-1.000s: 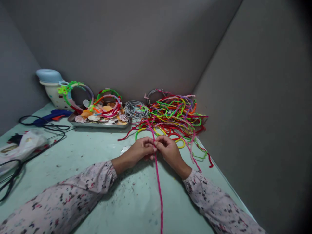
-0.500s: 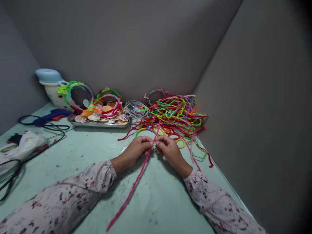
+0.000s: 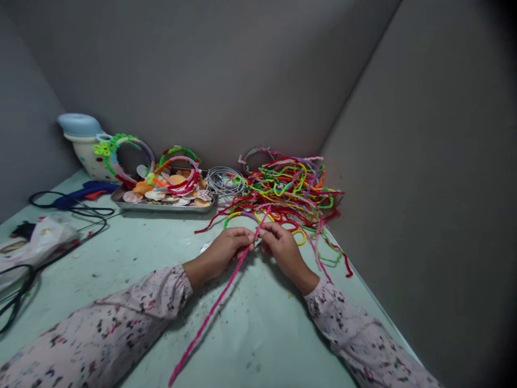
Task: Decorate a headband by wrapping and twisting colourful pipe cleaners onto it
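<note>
My left hand point(image 3: 226, 249) pinches a bright pink pipe cleaner point(image 3: 220, 299) between thumb and fingers. Its long end slants down toward the near edge of the picture, and a short end points up past the fingertips. Close beside it, my right hand point(image 3: 283, 249) is closed, thumb and finger pinching the same pipe cleaner near its upper part. Just beyond the hands curves a band wrapped in green, purple and yellow point(image 3: 241, 214); whether my fingers also grip it is hidden. Scissors with red and yellow handles point(image 3: 299, 237) lie behind my right hand.
A tangled heap of coloured pipe cleaners point(image 3: 288, 183) spreads at the back right. Left of it are coiled grey wire point(image 3: 226, 181) and a metal tray point(image 3: 163, 207) of shells with wrapped headbands. A blue glue gun point(image 3: 83, 191), black cord, plastic bag point(image 3: 48, 240) and lidded container point(image 3: 86, 153) stand left.
The pink pipe cleaner's upper end has become shorter and leans more to the right. Its lower end has shifted slightly left and down. Both hands stay almost in place.
</note>
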The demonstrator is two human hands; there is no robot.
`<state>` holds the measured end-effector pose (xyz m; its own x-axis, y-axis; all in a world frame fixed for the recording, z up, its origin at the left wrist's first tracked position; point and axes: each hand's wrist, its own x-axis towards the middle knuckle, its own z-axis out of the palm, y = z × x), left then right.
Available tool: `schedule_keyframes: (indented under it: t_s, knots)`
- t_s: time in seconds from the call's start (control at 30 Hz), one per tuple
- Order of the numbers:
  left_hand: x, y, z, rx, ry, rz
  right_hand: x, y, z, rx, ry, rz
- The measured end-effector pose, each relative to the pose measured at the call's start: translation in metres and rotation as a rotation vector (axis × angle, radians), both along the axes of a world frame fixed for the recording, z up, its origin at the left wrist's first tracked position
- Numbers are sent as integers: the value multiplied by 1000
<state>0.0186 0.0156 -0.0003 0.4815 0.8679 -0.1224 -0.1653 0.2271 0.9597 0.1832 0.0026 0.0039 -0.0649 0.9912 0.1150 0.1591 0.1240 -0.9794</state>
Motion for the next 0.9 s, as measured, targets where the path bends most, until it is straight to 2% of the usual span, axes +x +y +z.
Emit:
schedule_keyframes:
  t_s: [0.1,0.2,0.47,0.57,0.67,0.77,0.83,0.9]
  knots:
    - [0,0,0,-71,-35,-67,3,3,0,-90,114,58]
    - [1,-2,1,-56,-8,-51,4,6,-2,-106,143,50]
    - [7,-8,1,291,184,132,-1,2,0,-105,70,-38]
    - [6,-8,3,328,228,168,1,2,3,-94,-16,-26]
    - [4,-5,3,196,212,169,15,10,8,34,-277,22]
    - [2,0,2,38,163,179,43,23,11,302,-745,9]
    - [1,2,2,-12,127,189,62,31,11,337,-989,-29]
    - [1,4,1,-29,96,193,78,35,9,312,-1147,28]
